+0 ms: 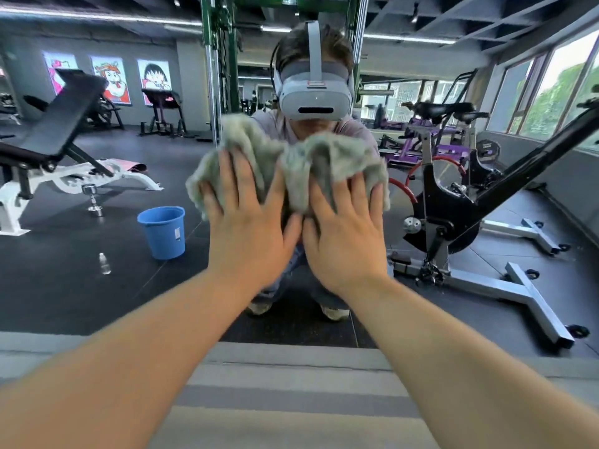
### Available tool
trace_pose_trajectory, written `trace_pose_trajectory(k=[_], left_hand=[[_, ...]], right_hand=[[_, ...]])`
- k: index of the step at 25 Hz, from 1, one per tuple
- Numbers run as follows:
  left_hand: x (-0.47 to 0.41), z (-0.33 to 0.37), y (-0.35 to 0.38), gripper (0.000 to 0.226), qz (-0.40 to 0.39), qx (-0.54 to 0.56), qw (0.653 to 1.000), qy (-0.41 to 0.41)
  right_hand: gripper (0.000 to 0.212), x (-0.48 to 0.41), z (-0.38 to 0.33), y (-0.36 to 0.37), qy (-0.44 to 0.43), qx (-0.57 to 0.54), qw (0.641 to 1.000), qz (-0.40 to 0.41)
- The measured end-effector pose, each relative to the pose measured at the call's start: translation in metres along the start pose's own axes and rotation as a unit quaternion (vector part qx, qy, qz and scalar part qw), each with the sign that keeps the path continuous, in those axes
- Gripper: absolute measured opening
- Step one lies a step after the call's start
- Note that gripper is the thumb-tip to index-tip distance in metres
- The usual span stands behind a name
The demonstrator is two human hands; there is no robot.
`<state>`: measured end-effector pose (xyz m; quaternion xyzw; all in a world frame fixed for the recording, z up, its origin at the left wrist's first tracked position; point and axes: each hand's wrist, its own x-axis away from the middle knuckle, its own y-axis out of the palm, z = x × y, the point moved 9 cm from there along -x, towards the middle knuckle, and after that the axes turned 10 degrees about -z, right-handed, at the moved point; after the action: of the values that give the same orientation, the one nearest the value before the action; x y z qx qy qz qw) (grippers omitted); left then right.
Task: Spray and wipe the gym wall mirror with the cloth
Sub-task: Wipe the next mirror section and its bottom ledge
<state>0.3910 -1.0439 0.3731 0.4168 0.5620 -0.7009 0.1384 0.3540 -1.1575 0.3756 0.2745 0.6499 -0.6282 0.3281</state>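
The wall mirror (324, 322) fills the view and reflects the gym and a crouching person wearing a headset. A crumpled grey-green cloth (259, 150) lies bunched against the glass at chest height. My left hand (249, 218) presses the cloth's left part with spread, straight fingers. My right hand (343, 228) presses its right part the same way, thumbs close together. A small clear spray bottle (104, 263) appears in the reflection, standing on the floor to the left, apart from both hands.
Reflected in the mirror: a blue bucket (163, 231) on the dark floor near the bottle, a weight bench (58, 140) at left, an exercise bike (453, 196) at right, windows far right. A grey striped ledge (291, 377) runs along the mirror's base.
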Motion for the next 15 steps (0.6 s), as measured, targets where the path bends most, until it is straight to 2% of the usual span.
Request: trace_pose_trajectory(k=[2,5,8,10,15], left_hand=[[-0.023,0.0,-0.02,0.066,0.022,-0.003,1.0,-0.015],[-0.005,-0.002,-0.006,0.057,0.05,-0.037,0.997,0.037],[0.053,-0.002,0.042,0.054,0.025,-0.045,0.994,0.099],[0.088,-0.002,0.081,0.051,0.001,-0.049,0.993,0.106],[0.184,-0.005,0.157,0.046,-0.11,-0.019,0.988,0.105]], right_hand=[[0.059,-0.025,0.002,-0.018,0.015,-0.015,0.999,0.025],[0.056,-0.006,0.003,-0.005,-0.017,0.008,0.999,0.04],[0.055,0.056,-0.002,0.046,-0.041,0.033,0.998,-0.018],[0.056,0.093,-0.005,0.085,-0.031,0.025,0.998,-0.05],[0.051,0.191,-0.02,0.16,-0.002,-0.006,0.98,-0.199]])
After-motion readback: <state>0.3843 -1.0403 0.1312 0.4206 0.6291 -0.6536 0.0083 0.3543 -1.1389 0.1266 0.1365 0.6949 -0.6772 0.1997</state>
